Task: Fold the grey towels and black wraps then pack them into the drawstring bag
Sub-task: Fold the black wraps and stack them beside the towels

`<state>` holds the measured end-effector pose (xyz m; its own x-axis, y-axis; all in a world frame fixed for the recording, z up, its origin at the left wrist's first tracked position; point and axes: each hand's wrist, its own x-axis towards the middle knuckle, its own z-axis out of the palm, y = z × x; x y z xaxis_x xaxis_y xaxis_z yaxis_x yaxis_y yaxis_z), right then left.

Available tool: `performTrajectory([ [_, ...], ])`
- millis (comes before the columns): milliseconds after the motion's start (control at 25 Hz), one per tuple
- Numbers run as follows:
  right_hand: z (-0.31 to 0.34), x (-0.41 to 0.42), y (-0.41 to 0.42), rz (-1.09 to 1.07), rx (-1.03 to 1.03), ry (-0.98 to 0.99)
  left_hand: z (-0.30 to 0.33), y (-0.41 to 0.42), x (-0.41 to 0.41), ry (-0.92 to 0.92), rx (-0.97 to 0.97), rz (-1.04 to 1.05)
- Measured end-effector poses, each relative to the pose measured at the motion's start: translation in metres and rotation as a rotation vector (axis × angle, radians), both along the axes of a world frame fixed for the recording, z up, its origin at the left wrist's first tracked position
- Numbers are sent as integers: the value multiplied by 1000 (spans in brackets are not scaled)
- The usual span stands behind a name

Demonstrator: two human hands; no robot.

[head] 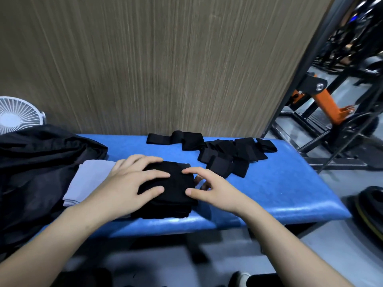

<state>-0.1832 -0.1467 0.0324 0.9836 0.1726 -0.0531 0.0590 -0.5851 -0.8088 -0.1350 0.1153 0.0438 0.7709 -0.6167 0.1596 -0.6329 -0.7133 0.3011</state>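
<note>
Both hands rest on the folded black stack (pixel 170 195) at the near middle of the blue surface (pixel 290 183): the left hand (pixel 132 183) lies spread, its grip slack with fingers pressing flat on top, and the right hand (pixel 209 187) touches the stack's right edge with loosely bent fingers. A folded grey towel (pixel 87 181) lies just left. The drawstring bag (pixel 41 162) slumps far left. Unfolded black wraps (pixel 228 154) sprawl at the far right.
</note>
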Motion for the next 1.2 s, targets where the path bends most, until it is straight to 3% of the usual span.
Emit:
performTrajectory([
  [160,-8,4,7,55,-33,58,-12,11,11,70,99,-18],
  [480,-19,21,31,48,50,7,-19,36,27,49,100,12],
  [720,-21,17,26,35,111,17,-19,33,28,18,-29,6],
  [1000,-16,9,-11,-12,172,53,-3,2,26,-158,-221,18],
  [1200,-16,2,-51,-86,179,19,8,-48,24,-174,-230,-45],
])
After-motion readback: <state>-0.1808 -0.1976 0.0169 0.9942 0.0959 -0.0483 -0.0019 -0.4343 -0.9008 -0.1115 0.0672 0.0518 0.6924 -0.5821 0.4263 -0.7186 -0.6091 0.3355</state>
